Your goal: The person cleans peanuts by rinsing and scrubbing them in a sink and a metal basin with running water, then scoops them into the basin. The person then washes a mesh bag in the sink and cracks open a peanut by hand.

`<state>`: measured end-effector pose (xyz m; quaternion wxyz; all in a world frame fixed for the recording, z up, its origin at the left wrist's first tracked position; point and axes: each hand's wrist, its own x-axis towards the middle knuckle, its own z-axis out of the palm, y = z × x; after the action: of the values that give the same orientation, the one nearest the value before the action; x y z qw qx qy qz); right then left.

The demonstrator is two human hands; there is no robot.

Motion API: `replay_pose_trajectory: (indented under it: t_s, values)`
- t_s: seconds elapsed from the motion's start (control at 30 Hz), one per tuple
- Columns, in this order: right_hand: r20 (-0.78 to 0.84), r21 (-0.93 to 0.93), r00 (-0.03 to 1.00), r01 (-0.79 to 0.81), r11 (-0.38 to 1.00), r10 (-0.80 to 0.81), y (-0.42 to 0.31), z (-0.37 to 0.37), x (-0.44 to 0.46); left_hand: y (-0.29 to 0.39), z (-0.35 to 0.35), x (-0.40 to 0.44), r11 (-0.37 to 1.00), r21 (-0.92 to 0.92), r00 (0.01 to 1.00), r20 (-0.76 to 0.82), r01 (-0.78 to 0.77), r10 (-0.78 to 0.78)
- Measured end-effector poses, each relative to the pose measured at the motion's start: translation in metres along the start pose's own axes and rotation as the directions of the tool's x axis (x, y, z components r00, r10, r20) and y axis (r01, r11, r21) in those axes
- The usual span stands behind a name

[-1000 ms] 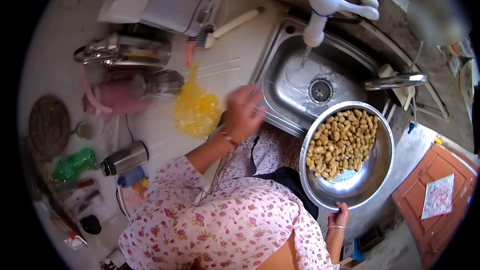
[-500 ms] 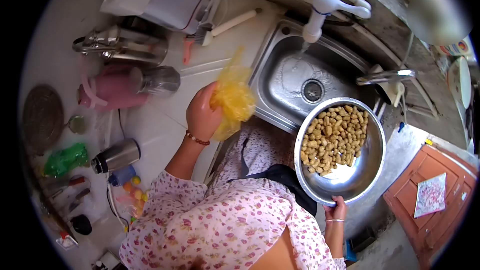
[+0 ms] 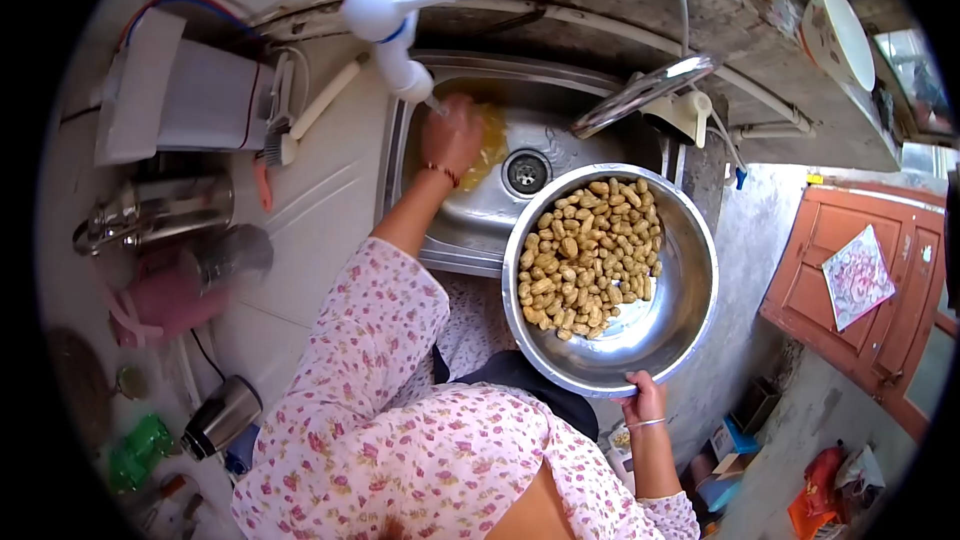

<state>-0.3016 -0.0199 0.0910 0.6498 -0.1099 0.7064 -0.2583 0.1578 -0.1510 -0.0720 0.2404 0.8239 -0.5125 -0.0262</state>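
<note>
My left hand (image 3: pixel 455 135) is down in the steel sink (image 3: pixel 520 70), beneath the white faucet (image 3: pixel 403 70) and its thin stream of water. It is closed on a thin yellow plastic bag (image 3: pixel 490 148), part of which shows beside the fingers; the fingertips are hidden. My right hand (image 3: pixel 645 398) grips the near rim of a round metal basin (image 3: pixel 665 335), thumb over the edge. Peanuts in their shells (image 3: pixel 590 250) lie heaped toward the basin's far left side. The basin is held at the sink's front right corner, covering part of its edge.
A shiny metal lid-like disc (image 3: pixel 645 95) leans over the sink's right end. On the left counter stand a metal pot (image 3: pixel 180 210), a pink jug (image 3: pixel 175 295), a steel flask (image 3: pixel 225 415) and a brush (image 3: pixel 280 148). A bowl (image 3: pixel 838 40) sits on the right-hand ledge.
My left hand has moved with the yellow bag from above the counter into the sink under the faucet. My right hand still holds the basin; the view has turned to the right.
</note>
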Motion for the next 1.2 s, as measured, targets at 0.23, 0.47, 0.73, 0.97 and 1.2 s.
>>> replay_pose_trajectory:
  t_s: [0.23, 0.47, 0.73, 0.97, 1.2]
  values:
    - [-0.023, 0.037, 1.000, 0.001, 0.999, 0.000, -0.004, 0.007, -0.008, -0.043, 0.058, -0.037, 0.965, 0.136, 0.881, 0.451, -0.224, 0.141]
    - [-0.044, 0.049, 0.999, -0.013, 0.999, 0.015, -0.006, 0.013, -0.013, 0.005, -0.022, 0.033, 0.786, -0.356, 0.826, 0.464, 0.505, -0.321]
    - [-0.050, 0.076, 0.998, 0.036, 0.996, -0.033, -0.001, 0.010, -0.009, -0.012, -0.057, -0.003, 0.987, 0.096, 0.955, 0.255, 0.130, -0.151]
    - [-0.038, 0.051, 0.999, -0.028, 0.998, 0.030, -0.010, 0.013, -0.014, 0.019, 0.036, -0.045, 0.993, -0.027, 0.866, 0.486, -0.118, 0.116]
    - [-0.059, 0.025, 0.998, -0.035, 0.999, 0.037, -0.009, 0.011, -0.017, -0.001, 0.109, -0.065, 0.924, 0.143, 0.810, 0.446, 0.355, -0.380]
